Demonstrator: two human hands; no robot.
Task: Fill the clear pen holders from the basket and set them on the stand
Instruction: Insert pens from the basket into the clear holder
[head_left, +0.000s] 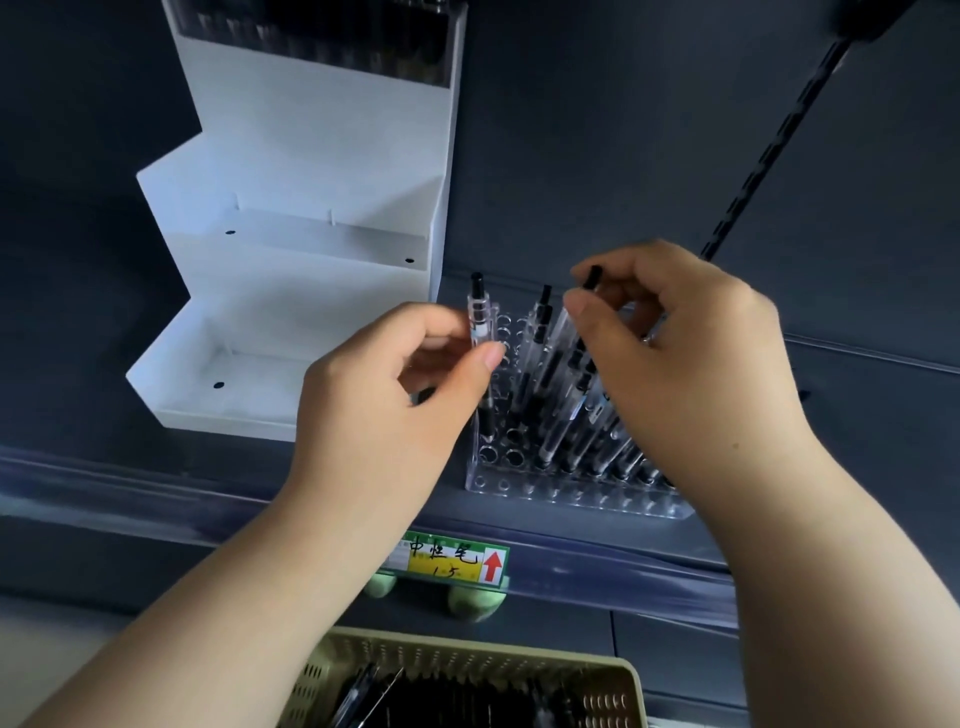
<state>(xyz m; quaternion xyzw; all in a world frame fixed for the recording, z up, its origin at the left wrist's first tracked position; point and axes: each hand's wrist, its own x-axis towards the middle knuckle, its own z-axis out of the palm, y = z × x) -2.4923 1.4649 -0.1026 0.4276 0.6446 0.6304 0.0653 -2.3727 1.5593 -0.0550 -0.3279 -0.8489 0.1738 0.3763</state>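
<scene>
Dark grey shelving is filling the background, and a shelf (156, 467) of it is carrying the work. The left hand (395, 384) is pinching a clear pen (479, 322) between thumb and fingers, holding it upright at the far left corner of the clear pen holder (571, 499). The right hand (691, 364) is pinching the black top of a second pen (592, 275) between thumb and forefinger, with its lower end angling down among the holder's middle rows. The holder is standing on the shelf between the two hands, just right of the white stepped stand (291, 322).

Several pens are already leaning in the holder's right and middle holes, while many holes on its left and along its near edge are showing open, so this holder appears about half filled. On the stand, the top step seems to be carrying a filled holder (311, 31) already, though it is dim; the two lower steps are showing none. Near the bottom edge, the basket (467, 654) is holding more dark pens, below a yellow price label (452, 561). Filling is looking well underway; finishing this holder and moving it onto the stand is remaining.
</scene>
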